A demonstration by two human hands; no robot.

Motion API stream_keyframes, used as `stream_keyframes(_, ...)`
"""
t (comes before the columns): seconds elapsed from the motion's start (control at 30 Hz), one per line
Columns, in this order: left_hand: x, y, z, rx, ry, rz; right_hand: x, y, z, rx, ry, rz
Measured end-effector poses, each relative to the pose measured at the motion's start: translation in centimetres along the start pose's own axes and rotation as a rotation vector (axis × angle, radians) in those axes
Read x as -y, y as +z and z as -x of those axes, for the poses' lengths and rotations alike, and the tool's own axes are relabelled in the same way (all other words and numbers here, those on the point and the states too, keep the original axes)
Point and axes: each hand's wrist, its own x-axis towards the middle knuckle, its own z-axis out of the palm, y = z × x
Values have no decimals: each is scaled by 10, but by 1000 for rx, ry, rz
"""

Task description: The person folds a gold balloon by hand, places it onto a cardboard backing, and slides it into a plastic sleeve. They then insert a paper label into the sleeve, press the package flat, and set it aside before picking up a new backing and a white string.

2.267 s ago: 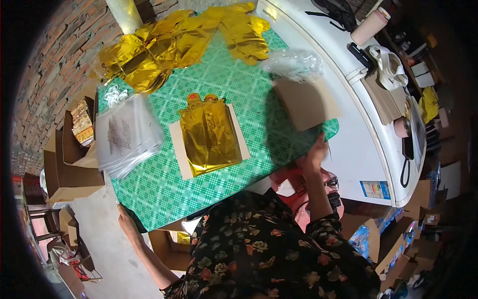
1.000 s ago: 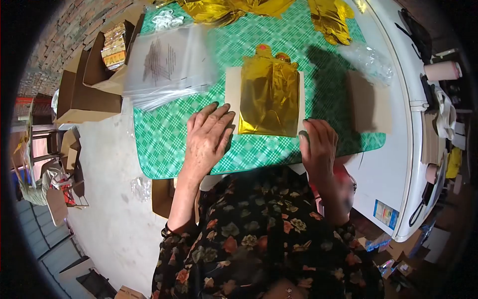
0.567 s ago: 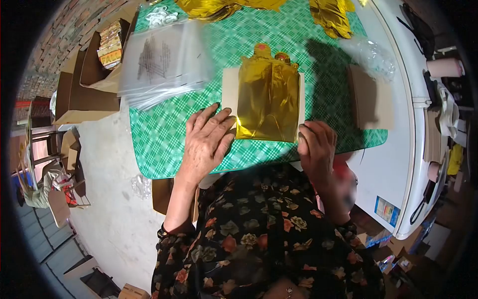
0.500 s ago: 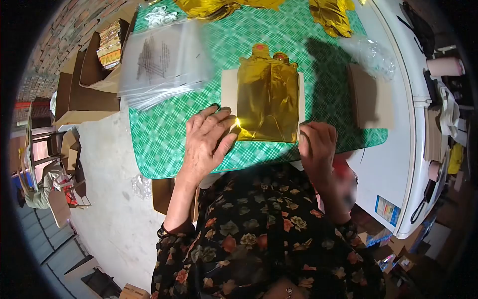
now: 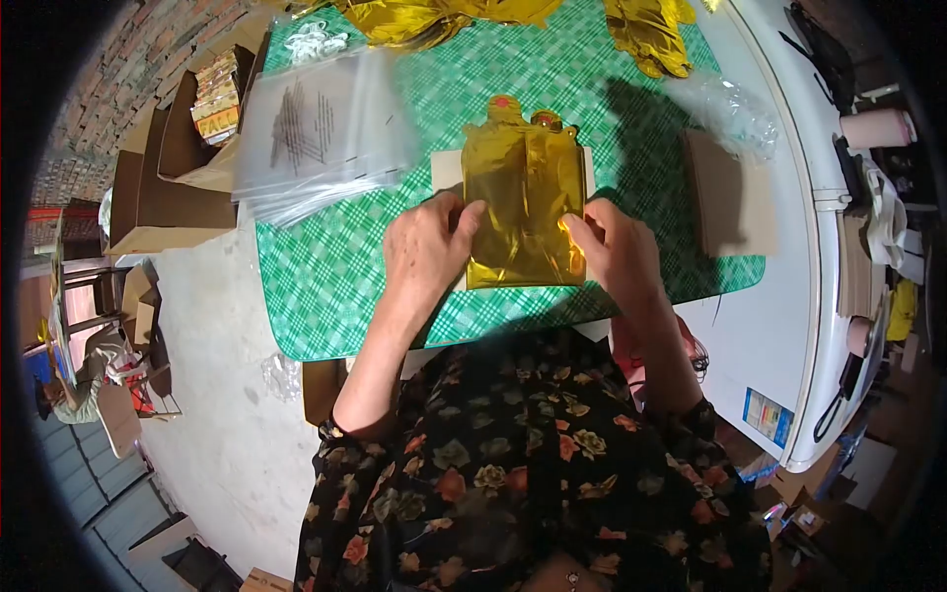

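A flat gold foil piece with rounded tabs at its far end lies over a pale cardboard sheet on the green checked table. At its left edge, my left hand is closed, thumb over the foil and the other fingers tucked under the side. My right hand pinches the right edge between thumb and fingers, where the foil shines and creases. The cardboard shows only as narrow strips beside and beneath the foil.
Clear plastic bags are stacked at the left. More gold foil lies along the far side. Cardboard sheets and crumpled clear plastic are at the right. Open boxes stand left, a white appliance right.
Both hands have moved up along the foil's sides, and their fingers now grip its edges. The left hand's fingers, spread before, have closed. Foil and cardboard sit slightly further left and lower in view.
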Motion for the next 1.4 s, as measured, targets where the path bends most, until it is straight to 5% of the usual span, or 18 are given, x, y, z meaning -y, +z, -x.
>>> stream_keyframes(0.6,15,15,-4,-122,139,-152,-10,6,-24,143,55,-117)
stream_keyframes(0.9,13,-8,7,86,32,147,-11,4,-19,160,72,-149)
stream_keyframes(1.4,20,-6,31,63,211,-12,-11,9,-18,84,16,-112)
